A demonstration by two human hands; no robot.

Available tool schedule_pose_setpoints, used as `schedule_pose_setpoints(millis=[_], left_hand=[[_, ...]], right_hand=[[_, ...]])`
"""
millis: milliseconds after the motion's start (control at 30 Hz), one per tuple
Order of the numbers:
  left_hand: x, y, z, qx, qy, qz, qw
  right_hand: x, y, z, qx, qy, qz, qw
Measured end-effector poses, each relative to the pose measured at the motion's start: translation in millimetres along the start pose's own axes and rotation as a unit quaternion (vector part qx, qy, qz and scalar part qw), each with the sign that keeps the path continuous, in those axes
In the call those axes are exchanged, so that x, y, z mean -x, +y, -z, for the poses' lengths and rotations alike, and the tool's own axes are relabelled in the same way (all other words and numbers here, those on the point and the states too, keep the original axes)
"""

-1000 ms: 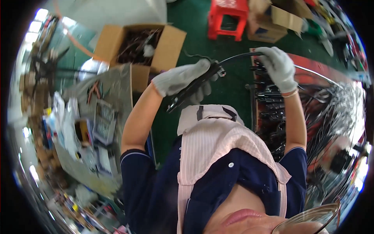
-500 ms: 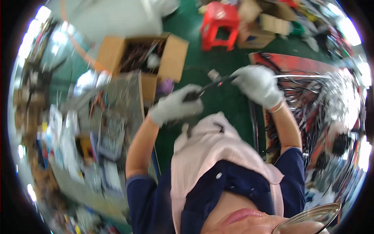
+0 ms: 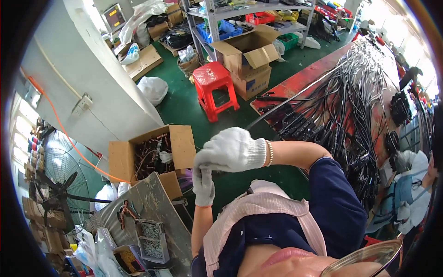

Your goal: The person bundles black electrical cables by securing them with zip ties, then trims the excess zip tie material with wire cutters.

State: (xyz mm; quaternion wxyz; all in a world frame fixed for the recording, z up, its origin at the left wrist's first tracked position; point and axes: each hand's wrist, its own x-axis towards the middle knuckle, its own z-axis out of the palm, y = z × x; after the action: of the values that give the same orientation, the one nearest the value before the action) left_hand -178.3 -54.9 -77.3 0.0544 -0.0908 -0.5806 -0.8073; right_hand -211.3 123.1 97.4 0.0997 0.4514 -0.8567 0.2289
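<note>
My right hand (image 3: 235, 150), in a white knit glove with a beaded bracelet at the wrist, is folded closed in front of my chest. Pressed up against its fingers is my gloved left hand (image 3: 203, 184), its fingers bent together; what lies between the hands is hidden. A long thin cable (image 3: 290, 100), dark near my right hand and silvery farther out, runs from behind that hand over the red table. On that table lies a big heap of similar cables (image 3: 341, 106) with black ends (image 3: 295, 124) toward me.
Ahead stand a red stool (image 3: 214, 87), an open carton (image 3: 247, 60) and a metal shelf (image 3: 210, 23). To the left, an open carton of dark parts (image 3: 184, 147) adjoins a grey worktable (image 3: 157, 203) with pliers (image 3: 124, 212) and screw bins (image 3: 152, 240). A person (image 3: 406, 189) is at the right.
My hands, apart with a black cable stretched between them before, have come together. My right hand moved left across my front. The view has swung, showing more of the shelf and cable heap.
</note>
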Motion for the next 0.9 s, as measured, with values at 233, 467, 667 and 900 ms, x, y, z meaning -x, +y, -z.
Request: schedule_pose_setpoints(millis=[233,467,667,900], left_hand=[[-26,98,-17,0.295,-0.246,0.060,0.921],[24,163,34,0.402,0.104,0.049,0.908],[126,153,142,0.417,0.297,-0.117,0.851],[30,81,77,-0.054,0.391,-0.003,0.919]], right_hand=[[-82,50,6,0.069,0.119,0.059,0.989],[38,167,-38,0.148,-0.046,-0.072,0.985],[288,273,26,-0.008,-0.177,-0.332,0.927],[82,80,27,-0.023,-0.205,0.099,0.973]])
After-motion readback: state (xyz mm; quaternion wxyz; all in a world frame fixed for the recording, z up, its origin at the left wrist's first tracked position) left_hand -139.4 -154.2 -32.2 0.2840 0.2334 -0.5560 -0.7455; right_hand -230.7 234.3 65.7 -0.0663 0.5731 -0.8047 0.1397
